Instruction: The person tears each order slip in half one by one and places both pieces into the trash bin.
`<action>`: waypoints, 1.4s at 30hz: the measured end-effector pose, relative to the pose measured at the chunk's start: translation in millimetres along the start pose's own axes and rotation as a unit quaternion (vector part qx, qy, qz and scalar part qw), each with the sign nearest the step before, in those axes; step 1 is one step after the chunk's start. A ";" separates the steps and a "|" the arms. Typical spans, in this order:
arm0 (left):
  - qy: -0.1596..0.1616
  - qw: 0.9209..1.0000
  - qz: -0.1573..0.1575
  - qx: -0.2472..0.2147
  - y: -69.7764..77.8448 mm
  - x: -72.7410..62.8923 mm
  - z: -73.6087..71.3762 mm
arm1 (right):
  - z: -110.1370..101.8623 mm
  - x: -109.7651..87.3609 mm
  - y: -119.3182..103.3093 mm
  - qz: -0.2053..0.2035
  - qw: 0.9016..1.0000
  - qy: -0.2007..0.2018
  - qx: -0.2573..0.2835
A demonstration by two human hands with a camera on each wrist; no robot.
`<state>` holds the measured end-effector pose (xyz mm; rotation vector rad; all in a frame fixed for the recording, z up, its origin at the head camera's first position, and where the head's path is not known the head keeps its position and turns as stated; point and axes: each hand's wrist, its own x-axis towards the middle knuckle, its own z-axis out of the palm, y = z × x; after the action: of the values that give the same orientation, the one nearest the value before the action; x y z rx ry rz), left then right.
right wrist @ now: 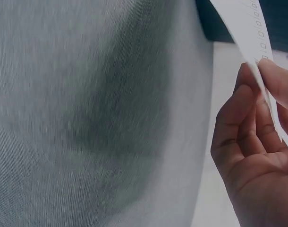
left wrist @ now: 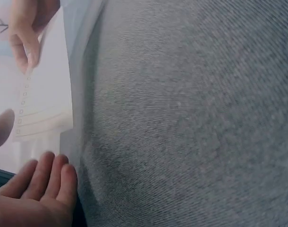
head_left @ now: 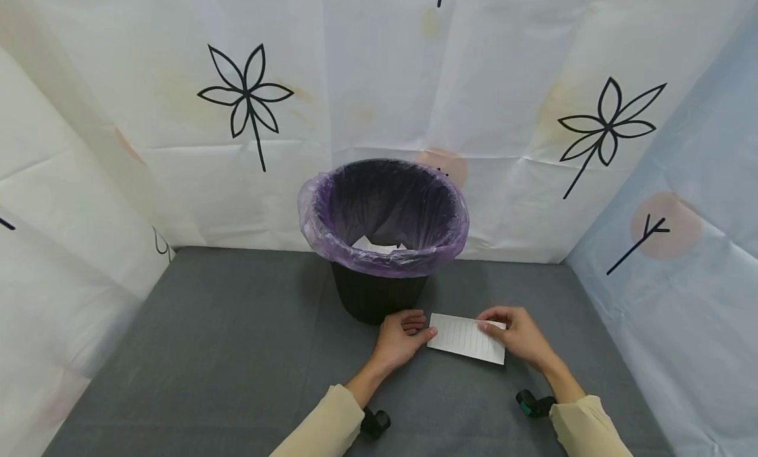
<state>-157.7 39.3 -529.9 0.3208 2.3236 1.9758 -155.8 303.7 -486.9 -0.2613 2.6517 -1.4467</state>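
Observation:
A small white sheet of ruled paper (head_left: 464, 337) with a row of little checkboxes is held above the grey cloth. My right hand (head_left: 521, 335) pinches its right end between thumb and fingers; the right wrist view shows the sheet (right wrist: 248, 35) bending slightly out of that pinch. My left hand (head_left: 399, 342) is by the left end, its thumb tip near the edge. In the left wrist view the left fingers (left wrist: 42, 177) are spread from the thumb, with a gap between them and the paper.
A black bin (head_left: 379, 292) lined with a purple plastic bag (head_left: 385, 263) stands just beyond the hands. White paper pieces (head_left: 379, 245) lie inside it. Grey cloth (head_left: 237, 352) covers the table, and patterned white curtains (head_left: 367, 69) enclose the back and sides.

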 end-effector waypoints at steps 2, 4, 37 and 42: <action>-0.014 1.000 -0.005 -0.019 1.4 0.0 -2.3 | 3.4 -2.4 -4.8 -0.007 1.000 -0.011 0.008; -0.027 0.999 -0.009 -0.023 3.1 0.2 -4.6 | 7.1 -4.4 -10.5 -0.016 0.999 -0.022 0.018; -0.041 0.992 0.076 0.090 41.2 -18.7 -44.2 | 77.9 -11.3 -62.4 -0.078 0.992 0.055 0.087; -0.043 0.992 0.064 0.095 42.3 -20.5 -51.9 | 81.6 -10.4 -65.3 -0.093 0.990 0.055 0.086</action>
<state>-143.0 -8.8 -481.2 0.5711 2.4974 1.7535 -124.7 204.0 -475.8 -0.4326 2.6244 -1.7849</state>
